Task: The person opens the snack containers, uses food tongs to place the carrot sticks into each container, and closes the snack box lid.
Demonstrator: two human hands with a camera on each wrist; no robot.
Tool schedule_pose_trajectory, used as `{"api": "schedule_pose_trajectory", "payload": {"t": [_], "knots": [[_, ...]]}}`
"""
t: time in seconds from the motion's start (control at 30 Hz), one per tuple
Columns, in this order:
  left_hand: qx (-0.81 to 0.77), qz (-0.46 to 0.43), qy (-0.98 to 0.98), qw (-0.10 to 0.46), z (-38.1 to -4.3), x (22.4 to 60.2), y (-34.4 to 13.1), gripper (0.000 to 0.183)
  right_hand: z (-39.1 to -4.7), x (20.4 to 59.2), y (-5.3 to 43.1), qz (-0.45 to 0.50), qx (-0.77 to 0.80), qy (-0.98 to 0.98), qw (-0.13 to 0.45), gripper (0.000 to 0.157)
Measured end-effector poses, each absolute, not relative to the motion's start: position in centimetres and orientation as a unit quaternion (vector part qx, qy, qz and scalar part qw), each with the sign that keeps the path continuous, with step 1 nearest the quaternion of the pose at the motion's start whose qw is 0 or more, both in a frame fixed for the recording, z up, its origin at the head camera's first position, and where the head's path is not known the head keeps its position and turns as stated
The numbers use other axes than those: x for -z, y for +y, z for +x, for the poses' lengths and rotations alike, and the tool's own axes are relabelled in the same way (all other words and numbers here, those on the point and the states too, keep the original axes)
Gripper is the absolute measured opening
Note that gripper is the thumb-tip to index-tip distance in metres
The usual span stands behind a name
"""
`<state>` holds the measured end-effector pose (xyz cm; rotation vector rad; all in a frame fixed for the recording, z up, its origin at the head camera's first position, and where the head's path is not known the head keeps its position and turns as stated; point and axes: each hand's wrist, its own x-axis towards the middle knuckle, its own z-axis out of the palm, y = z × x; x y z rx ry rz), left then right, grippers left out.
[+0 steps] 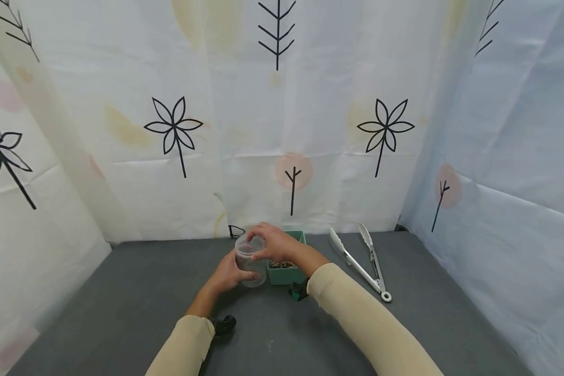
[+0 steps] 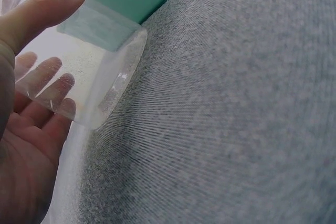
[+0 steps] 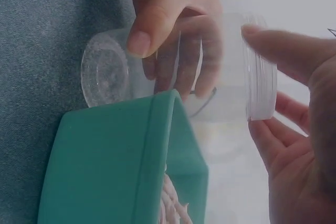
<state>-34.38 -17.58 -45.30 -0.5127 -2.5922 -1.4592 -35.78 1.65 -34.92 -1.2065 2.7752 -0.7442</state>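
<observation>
A clear plastic jar [image 1: 254,281] stands upright on the grey table, a translucent screw lid [image 3: 261,90] on its top. Wrapped round the jar's side is my left hand [image 1: 227,272], its thumb in front and its fingers showing through the wall. My right hand [image 1: 274,244] grips the lid from above, thumb on one side and fingers on the other. Through its wall the jar [image 2: 86,72] shows no contents. Right beside it sits a green box [image 3: 105,161] with pale, shell-like pieces [image 3: 172,203] inside, partly hidden behind my right hand and wrist in the head view.
Metal tongs [image 1: 378,271] with pale tips lie spread on the table to the right of the green box. A white patterned curtain [image 1: 244,183] hangs along the back and both sides of the grey table [image 1: 136,303].
</observation>
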Motion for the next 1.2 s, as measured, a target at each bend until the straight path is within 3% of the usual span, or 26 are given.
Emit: {"api": "schedule_pose_trajectory", "payload": {"t": [0.4,0.8,1.2], "knots": [[0.484,-0.159,-0.859,0.049,-34.3,45.2,-17.5,0.079,-35.3,35.7,0.2,-0.308,0.148,0.937,-0.066,0.058],[0.490,-0.163,-0.855,0.052,-34.3,45.2,-17.5,0.077,-35.4,35.5,0.5,-0.319,0.212,0.923,-0.026,0.052],[0.502,-0.176,-0.846,0.042,-34.1,45.2,-17.5,0.083,-34.9,35.0,1.7,-0.361,0.267,0.893,0.000,0.057]]}}
